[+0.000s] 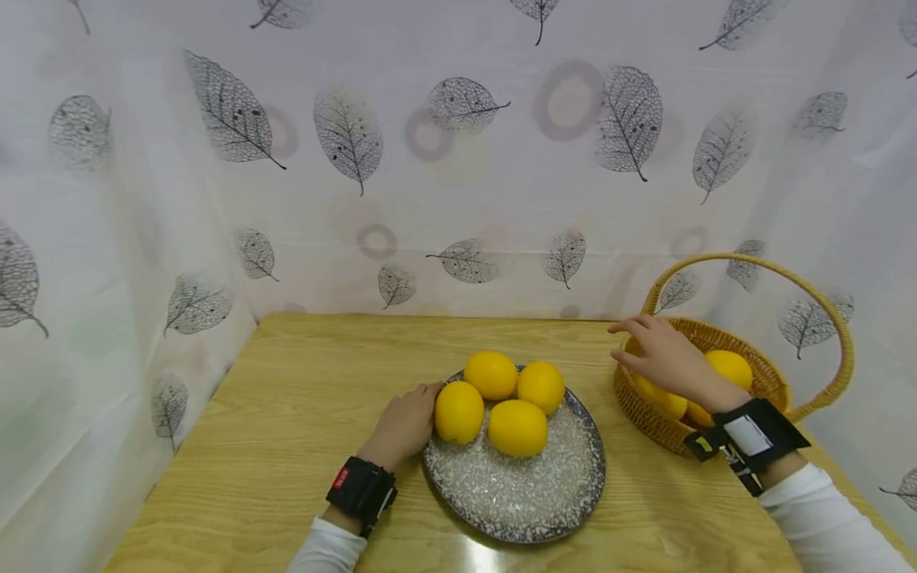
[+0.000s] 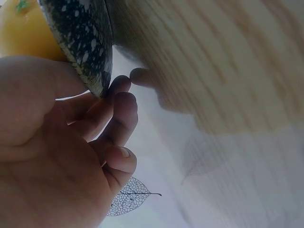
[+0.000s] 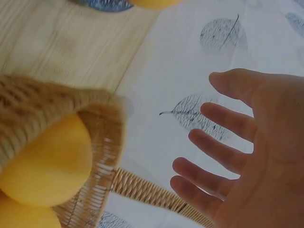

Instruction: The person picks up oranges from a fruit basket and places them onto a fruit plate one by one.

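Several yellow-orange citrus fruits (image 1: 518, 428) sit grouped on the back half of a round speckled plate (image 1: 530, 497) with a dark rim. My left hand (image 1: 403, 426) grips the plate's left edge. In the left wrist view its thumb lies over the dark rim (image 2: 90, 52) beside a fruit (image 2: 31, 31) with a green stem mark, and fingers reach under the edge. My right hand (image 1: 673, 358) is over the wicker basket (image 1: 662, 426), fingers spread and holding nothing. More of the same fruit (image 1: 729, 368) lies inside the basket, partly hidden by that hand.
The basket's tall arched handle (image 1: 845, 358) rises over its right side. A wooden table (image 1: 286, 446) lies under everything. Leaf-printed curtain (image 1: 494, 191) hangs behind the table and along both sides.
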A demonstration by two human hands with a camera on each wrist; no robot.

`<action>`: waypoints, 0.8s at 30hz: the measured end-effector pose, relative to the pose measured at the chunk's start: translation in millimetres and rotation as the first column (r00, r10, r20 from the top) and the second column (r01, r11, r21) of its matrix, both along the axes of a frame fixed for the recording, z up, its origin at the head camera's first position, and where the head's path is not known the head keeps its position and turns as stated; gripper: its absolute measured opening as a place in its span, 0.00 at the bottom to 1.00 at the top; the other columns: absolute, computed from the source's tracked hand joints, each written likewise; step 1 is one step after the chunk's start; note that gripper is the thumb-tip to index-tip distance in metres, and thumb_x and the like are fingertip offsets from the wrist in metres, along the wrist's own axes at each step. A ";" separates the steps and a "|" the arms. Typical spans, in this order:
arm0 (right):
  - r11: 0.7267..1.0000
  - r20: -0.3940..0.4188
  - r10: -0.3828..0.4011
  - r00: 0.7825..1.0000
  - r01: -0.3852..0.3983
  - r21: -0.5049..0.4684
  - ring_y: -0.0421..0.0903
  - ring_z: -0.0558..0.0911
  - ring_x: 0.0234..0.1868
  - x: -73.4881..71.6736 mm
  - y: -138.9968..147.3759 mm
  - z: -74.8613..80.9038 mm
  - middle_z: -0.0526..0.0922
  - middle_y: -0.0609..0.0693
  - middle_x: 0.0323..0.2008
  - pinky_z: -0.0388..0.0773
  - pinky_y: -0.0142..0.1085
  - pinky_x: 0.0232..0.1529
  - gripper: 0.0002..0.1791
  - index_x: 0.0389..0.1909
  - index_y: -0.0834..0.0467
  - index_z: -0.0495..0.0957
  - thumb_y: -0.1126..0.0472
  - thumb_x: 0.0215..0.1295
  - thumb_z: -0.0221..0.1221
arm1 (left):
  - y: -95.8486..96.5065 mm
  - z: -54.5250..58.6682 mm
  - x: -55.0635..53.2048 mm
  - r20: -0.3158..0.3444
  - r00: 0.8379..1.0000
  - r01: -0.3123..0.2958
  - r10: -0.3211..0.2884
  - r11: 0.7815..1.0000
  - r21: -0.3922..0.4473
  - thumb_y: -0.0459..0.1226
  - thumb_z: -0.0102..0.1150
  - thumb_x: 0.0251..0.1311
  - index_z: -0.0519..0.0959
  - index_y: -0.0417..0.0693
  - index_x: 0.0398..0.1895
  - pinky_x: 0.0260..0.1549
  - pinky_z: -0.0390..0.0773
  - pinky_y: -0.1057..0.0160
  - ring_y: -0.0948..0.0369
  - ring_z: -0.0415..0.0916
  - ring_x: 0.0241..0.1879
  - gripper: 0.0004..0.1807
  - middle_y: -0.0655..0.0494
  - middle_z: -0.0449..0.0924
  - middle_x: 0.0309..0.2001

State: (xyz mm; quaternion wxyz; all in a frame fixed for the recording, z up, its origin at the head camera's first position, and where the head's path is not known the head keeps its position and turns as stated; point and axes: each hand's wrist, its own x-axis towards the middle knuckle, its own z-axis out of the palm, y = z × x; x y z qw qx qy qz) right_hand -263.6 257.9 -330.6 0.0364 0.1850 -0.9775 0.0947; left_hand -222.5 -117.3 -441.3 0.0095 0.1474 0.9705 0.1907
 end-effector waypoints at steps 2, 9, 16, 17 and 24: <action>1.000 0.030 -0.006 1.000 0.007 -0.022 0.70 0.71 0.57 -6.4 9.5 1.6 0.71 0.73 0.60 0.71 0.66 0.54 0.25 0.61 0.65 0.72 0.55 0.69 0.54 | 0.2 -0.1 -0.2 0.000 1.000 -0.001 0.001 1.000 0.000 0.32 0.47 0.69 0.68 0.38 0.67 0.57 0.74 0.38 0.44 0.74 0.58 0.23 0.39 0.77 0.60; 0.993 0.146 -0.038 0.989 0.053 -0.103 0.75 0.66 0.60 -28.4 43.6 10.1 0.67 0.79 0.61 0.69 0.70 0.54 0.28 0.63 0.71 0.68 0.54 0.72 0.51 | 0.0 -2.1 -1.1 0.000 1.000 -0.010 0.010 1.000 -0.004 0.33 0.47 0.69 0.68 0.39 0.67 0.57 0.74 0.38 0.45 0.74 0.58 0.23 0.39 0.77 0.60; 0.992 0.164 -0.112 0.980 0.120 -0.038 0.77 0.66 0.57 -40.3 74.1 8.4 0.66 0.82 0.59 0.69 0.71 0.53 0.33 0.63 0.75 0.65 0.50 0.72 0.49 | 0.4 -1.3 -0.3 -0.005 1.000 -0.003 0.003 1.000 -0.004 0.33 0.48 0.68 0.68 0.38 0.67 0.56 0.75 0.38 0.44 0.75 0.57 0.24 0.38 0.78 0.59; 0.991 0.164 -0.127 0.978 0.133 -0.026 0.77 0.66 0.56 -41.3 78.1 7.9 0.66 0.82 0.58 0.69 0.71 0.52 0.34 0.63 0.75 0.65 0.49 0.71 0.49 | 0.5 -1.2 -0.4 -0.004 1.000 -0.003 0.003 1.000 -0.005 0.33 0.48 0.69 0.68 0.38 0.67 0.56 0.75 0.38 0.44 0.75 0.57 0.24 0.39 0.77 0.60; 0.966 0.223 -0.259 0.940 0.258 0.034 0.80 0.67 0.52 -44.4 104.5 6.2 0.62 0.87 0.57 0.71 0.70 0.47 0.45 0.62 0.79 0.62 0.40 0.65 0.52 | 0.6 -1.1 -0.8 -0.005 1.000 -0.002 0.002 1.000 -0.004 0.33 0.47 0.69 0.68 0.38 0.67 0.57 0.74 0.38 0.44 0.74 0.58 0.24 0.39 0.77 0.60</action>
